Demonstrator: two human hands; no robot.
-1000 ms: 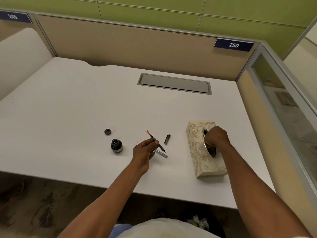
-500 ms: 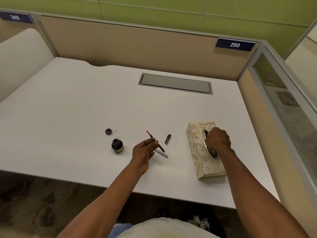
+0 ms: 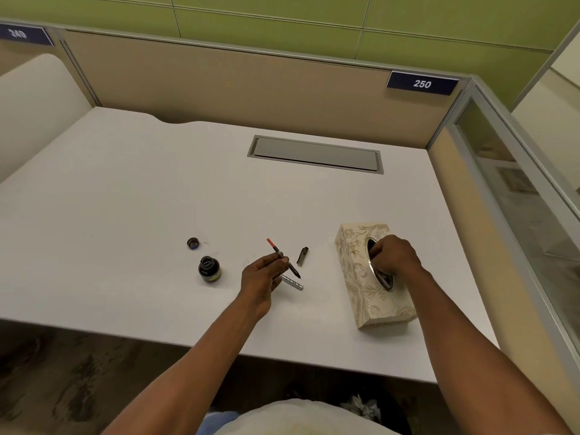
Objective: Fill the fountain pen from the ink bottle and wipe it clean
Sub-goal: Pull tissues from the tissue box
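Green wall tiles and a tan cubicle partition close off the far side of our pale grey counter (image 3: 125,215). Our left hand (image 3: 262,277) pinches the slim black fountain pen section with its orange-red converter (image 3: 284,259) between thumb and fingertips; the long axis runs from the red end at about eleven o'clock down to the nib at about five o'clock, so the nib points toward our right side. Beneath that grip a short silver pen barrel (image 3: 292,282) lies on the counter, and a small dark pen cap (image 3: 302,255) lies at two o'clock from the hand. The round black glass ink bottle (image 3: 209,269) stands open at nine o'clock from the pen, its dark screw lid (image 3: 193,243) just beyond. Our right hand (image 3: 394,257) is curled into the oval slot of the cream floral tissue box (image 3: 361,287), at three o'clock from the pen; we cannot tell whether it has a tissue. We judge wiping comes next: the tissue must travel leftward to the nib.
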